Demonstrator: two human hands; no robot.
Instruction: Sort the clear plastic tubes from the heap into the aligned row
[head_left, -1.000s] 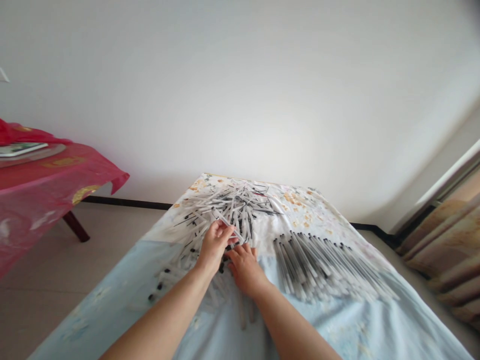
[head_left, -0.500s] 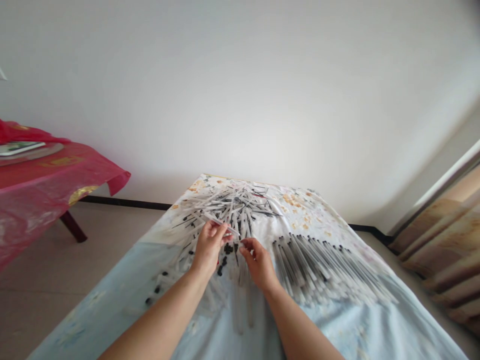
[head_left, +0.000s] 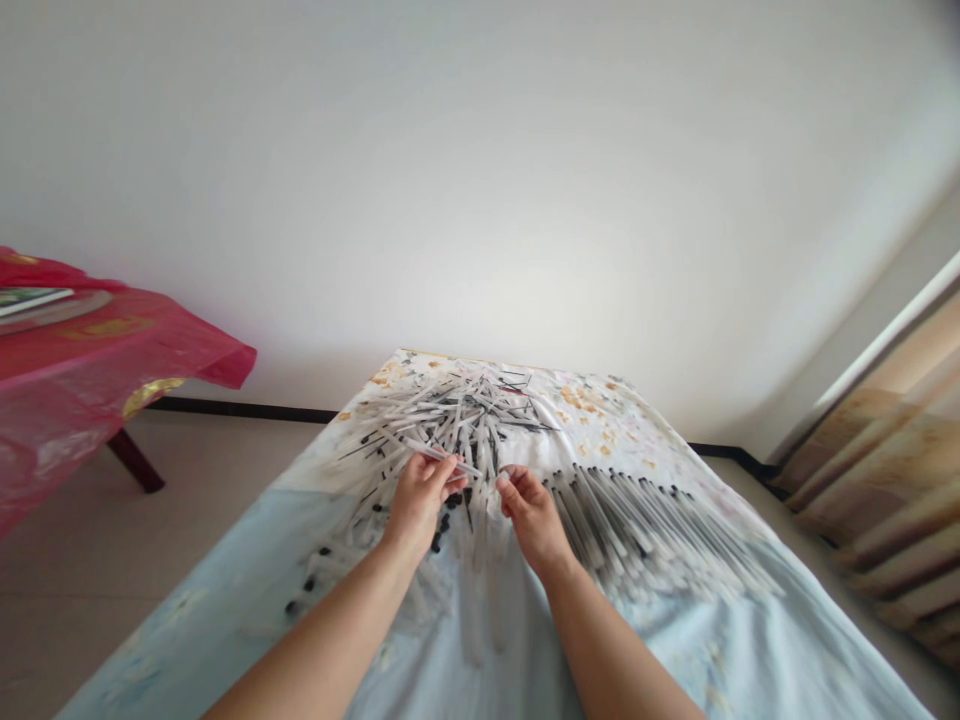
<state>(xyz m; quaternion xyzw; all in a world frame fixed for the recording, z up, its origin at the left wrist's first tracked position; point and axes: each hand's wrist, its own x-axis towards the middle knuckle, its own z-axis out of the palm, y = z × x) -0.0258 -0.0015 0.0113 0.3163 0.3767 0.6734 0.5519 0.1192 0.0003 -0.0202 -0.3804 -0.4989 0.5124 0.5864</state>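
My left hand (head_left: 421,493) is closed round a thin white pen barrel (head_left: 442,456) that sticks out toward the upper left, held above a loose heap of white barrels and black refills (head_left: 450,415). My right hand (head_left: 531,505) hovers just right of it with fingers curled in a pinch; what it holds is too small to make out. Small black caps (head_left: 448,520) lie scattered under and left of the hands. A row of finished pens with black ends (head_left: 645,520) lies fanned out to the right.
A pale blue and floral cloth (head_left: 675,640) covers the work surface. A table under a red cloth (head_left: 90,370) stands at the left with a tray on it. Beige curtains (head_left: 892,500) hang at the right; a white wall lies ahead.
My right hand lifted off the cloth and rose to the right, level with my left hand. The left hand kept the barrel and stayed nearly in place.
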